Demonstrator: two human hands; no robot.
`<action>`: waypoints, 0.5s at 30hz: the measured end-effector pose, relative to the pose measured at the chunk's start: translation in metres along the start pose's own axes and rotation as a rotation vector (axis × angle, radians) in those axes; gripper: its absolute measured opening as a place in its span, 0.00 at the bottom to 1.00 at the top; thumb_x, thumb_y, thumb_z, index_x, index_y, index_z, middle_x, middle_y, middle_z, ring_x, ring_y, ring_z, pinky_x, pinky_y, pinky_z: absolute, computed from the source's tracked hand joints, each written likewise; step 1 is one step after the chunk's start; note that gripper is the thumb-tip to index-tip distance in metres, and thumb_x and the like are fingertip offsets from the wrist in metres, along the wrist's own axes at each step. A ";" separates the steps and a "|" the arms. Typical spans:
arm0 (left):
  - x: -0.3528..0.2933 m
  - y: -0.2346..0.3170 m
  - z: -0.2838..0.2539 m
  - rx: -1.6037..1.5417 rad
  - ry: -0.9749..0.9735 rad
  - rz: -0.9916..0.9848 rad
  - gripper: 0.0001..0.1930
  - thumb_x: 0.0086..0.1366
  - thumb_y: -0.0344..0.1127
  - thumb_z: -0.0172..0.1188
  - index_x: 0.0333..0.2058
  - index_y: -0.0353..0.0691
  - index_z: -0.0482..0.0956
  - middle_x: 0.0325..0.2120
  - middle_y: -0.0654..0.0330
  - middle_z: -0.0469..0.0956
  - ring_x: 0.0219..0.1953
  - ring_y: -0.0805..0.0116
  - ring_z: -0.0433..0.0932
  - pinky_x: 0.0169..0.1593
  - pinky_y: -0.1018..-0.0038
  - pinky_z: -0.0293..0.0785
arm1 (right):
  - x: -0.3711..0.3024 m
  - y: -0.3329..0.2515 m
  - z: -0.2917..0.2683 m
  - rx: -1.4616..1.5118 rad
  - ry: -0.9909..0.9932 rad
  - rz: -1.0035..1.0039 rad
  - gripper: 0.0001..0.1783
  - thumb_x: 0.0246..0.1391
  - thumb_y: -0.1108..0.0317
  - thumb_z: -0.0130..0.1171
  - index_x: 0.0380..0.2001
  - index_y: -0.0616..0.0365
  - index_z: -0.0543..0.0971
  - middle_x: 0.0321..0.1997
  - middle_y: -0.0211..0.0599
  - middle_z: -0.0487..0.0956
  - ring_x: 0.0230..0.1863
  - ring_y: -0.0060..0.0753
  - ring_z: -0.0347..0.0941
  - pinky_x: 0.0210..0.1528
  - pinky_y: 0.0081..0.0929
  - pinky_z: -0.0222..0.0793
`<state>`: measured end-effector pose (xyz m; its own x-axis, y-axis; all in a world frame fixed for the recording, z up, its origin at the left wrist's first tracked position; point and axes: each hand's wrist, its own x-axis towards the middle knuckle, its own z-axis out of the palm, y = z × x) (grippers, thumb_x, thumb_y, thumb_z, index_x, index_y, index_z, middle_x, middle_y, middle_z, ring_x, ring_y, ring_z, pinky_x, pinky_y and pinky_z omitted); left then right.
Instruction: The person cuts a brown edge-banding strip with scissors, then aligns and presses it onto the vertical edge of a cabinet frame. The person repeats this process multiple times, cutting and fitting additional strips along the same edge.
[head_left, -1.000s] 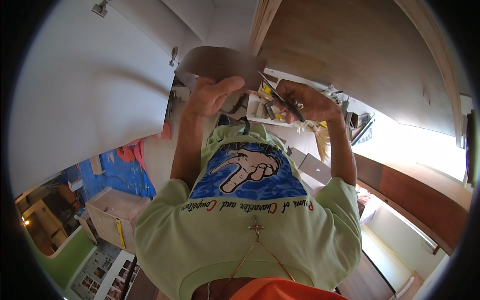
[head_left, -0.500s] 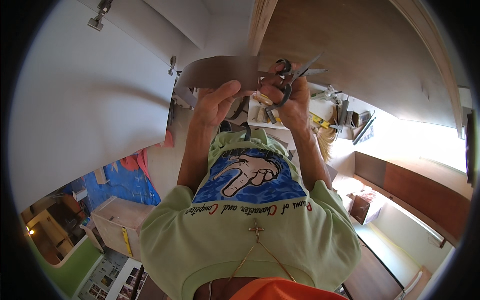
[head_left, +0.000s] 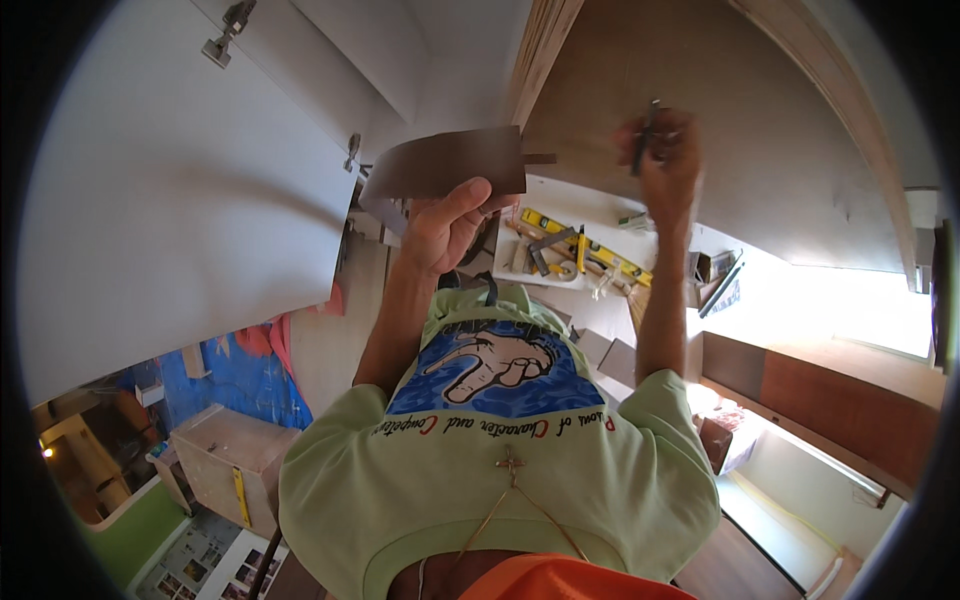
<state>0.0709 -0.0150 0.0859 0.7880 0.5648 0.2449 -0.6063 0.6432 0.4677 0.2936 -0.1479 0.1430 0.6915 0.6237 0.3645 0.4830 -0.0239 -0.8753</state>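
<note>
Head view shows my left hand pinching the lower edge of a thin brown panel, holding it flat and up before me. My right hand is raised beside it, fingers closed around a small dark tool, clear of the worktop with its yellow level.

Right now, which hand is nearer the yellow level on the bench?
Left. The left hand, holding a dark panel, sits just beside the yellow level; the right hand, gripping a thin tool, is raised higher above it.

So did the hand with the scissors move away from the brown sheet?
Yes. The right hand with the scissors has swung out to the right, away from the brown sheet, across the wooden panel.
</note>
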 end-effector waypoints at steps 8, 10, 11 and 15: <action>0.036 -0.002 0.031 -0.133 0.032 0.135 0.16 0.69 0.24 0.58 0.54 0.38 0.76 0.51 0.58 0.80 0.56 0.65 0.78 0.63 0.65 0.76 | 0.141 -0.123 -0.141 -0.507 0.389 -0.380 0.23 0.44 0.54 0.77 0.29 0.59 0.77 0.23 0.30 0.79 0.21 0.16 0.68 0.24 0.17 0.61; 0.050 0.003 0.045 -0.092 -0.018 0.190 0.16 0.69 0.26 0.58 0.55 0.41 0.76 0.53 0.60 0.79 0.57 0.68 0.77 0.63 0.69 0.76 | 0.191 -0.143 -0.167 -0.697 0.366 -0.406 0.28 0.41 0.46 0.78 0.26 0.59 0.77 0.19 0.29 0.76 0.19 0.18 0.67 0.23 0.19 0.61; 0.057 0.005 0.052 -0.092 -0.054 0.208 0.16 0.70 0.26 0.58 0.55 0.41 0.76 0.53 0.60 0.79 0.57 0.68 0.77 0.63 0.69 0.76 | 0.216 -0.147 -0.175 -0.783 0.308 -0.390 0.30 0.40 0.43 0.78 0.24 0.59 0.77 0.17 0.28 0.75 0.17 0.20 0.67 0.22 0.21 0.61; 0.084 0.010 0.080 -0.099 -0.162 0.284 0.15 0.70 0.26 0.58 0.54 0.40 0.77 0.53 0.60 0.79 0.57 0.68 0.77 0.63 0.70 0.75 | 0.293 -0.131 -0.191 -0.968 0.036 -0.023 0.32 0.40 0.39 0.77 0.22 0.57 0.76 0.15 0.27 0.71 0.15 0.21 0.65 0.18 0.23 0.60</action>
<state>0.1396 -0.0022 0.1793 0.5882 0.6441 0.4891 -0.8051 0.5233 0.2791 0.5354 -0.1111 0.4247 0.6849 0.6078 0.4018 0.7185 -0.6552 -0.2335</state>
